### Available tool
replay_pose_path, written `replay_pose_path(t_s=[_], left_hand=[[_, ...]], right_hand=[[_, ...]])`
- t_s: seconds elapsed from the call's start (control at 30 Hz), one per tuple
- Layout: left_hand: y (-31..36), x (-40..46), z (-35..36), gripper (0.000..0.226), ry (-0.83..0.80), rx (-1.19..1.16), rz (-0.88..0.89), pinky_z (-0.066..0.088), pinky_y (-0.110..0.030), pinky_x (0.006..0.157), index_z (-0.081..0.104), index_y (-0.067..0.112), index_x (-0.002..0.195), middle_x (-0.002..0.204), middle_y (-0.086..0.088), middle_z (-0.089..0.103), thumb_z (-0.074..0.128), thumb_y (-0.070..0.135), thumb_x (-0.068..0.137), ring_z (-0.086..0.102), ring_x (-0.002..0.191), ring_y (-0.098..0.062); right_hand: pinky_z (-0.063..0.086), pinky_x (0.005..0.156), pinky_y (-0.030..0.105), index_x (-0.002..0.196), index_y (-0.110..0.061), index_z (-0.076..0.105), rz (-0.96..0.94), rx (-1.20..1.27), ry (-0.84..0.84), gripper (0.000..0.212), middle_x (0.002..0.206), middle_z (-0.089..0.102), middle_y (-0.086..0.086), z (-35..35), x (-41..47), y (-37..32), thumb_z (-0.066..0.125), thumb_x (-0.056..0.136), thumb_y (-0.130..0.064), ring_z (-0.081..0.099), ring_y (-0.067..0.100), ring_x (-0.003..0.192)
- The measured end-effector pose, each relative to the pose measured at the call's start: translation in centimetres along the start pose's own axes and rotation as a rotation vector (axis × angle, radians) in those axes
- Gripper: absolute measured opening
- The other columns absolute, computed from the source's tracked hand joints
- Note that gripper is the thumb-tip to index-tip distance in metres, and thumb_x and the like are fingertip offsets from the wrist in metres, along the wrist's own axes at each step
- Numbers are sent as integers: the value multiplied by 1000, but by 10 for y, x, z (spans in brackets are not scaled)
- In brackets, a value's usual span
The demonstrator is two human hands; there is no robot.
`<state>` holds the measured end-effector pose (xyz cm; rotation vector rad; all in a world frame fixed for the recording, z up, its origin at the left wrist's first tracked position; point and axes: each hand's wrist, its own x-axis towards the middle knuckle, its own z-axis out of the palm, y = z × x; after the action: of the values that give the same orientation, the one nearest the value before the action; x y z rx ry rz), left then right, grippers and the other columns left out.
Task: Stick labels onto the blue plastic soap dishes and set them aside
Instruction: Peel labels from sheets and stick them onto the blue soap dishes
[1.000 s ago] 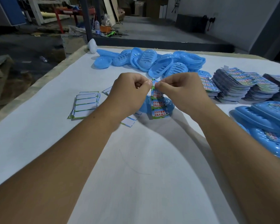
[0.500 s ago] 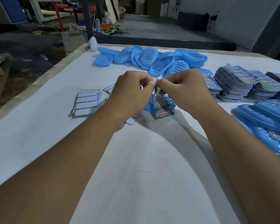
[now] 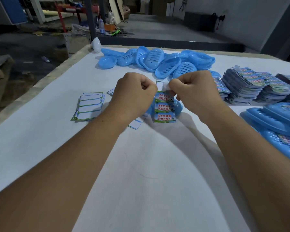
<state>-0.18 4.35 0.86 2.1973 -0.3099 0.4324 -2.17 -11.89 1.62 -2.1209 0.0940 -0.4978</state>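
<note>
Blue soap dishes (image 3: pixel 167 64), white table (image 3: pixel 141 164)

Strip of three green-and-blue printed paper labels (image 3: pixel 164 108), held upright at table centre: each label carries two lines of red Chinese characters, reading 洗手护健康 over 你我共参与, the top label partly covered by fingers. Stacks of matching printed label sheets (image 3: pixel 251 82) at right: print present but too small to read; white-faced blank backing sheets with green borders (image 3: pixel 90 105) at left: no text legible
</note>
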Motion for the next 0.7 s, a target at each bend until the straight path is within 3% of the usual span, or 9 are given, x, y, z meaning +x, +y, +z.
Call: replay_pose_path(t_s=[0.13,0.23,0.37,0.43,0.53,0.7], left_hand=[[-3,2,-2,24,26,-19,-101,42,-19,54,73,12,71,59,7,66,61,25,87,53,52,-1],[-5,4,-3,32,33,-12,-157,39,-26,53,66,6,62,44,6,49,61,27,86,42,45,-8],[-7,5,-9,35,40,31,-196,37,-28,52,53,11,52,44,4,35,59,28,82,34,45,-15],[-7,5,-11,36,46,84,-200,35,-28,50,52,12,51,41,6,42,58,29,82,41,45,-14],[-6,6,-14,32,26,198,-173,49,-32,57,70,10,66,64,1,69,57,32,86,64,67,-18],[-10,10,-23,34,52,315,-168,58,-42,68,71,7,77,74,-8,72,52,34,87,69,75,-27]], right_hand=[[39,46,24,63,-11,74,84,56,26,28,55,66,0,-2,0,0,61,81,-27,48,9,51],[38,39,15,55,-16,70,114,91,38,31,53,66,-9,-4,0,0,60,83,-24,50,2,45],[37,40,12,53,-18,68,141,109,54,32,52,66,-10,-7,-1,-1,60,83,-23,50,-1,44],[36,39,11,53,-17,68,162,117,64,31,52,65,-9,-8,-1,-1,60,82,-23,50,-1,43],[35,38,11,55,-16,68,197,131,80,29,50,65,-9,-10,-1,-2,61,82,-23,48,0,42],[33,37,11,55,-17,68,236,168,89,28,50,64,-8,-10,-2,-4,61,81,-22,47,3,42]])
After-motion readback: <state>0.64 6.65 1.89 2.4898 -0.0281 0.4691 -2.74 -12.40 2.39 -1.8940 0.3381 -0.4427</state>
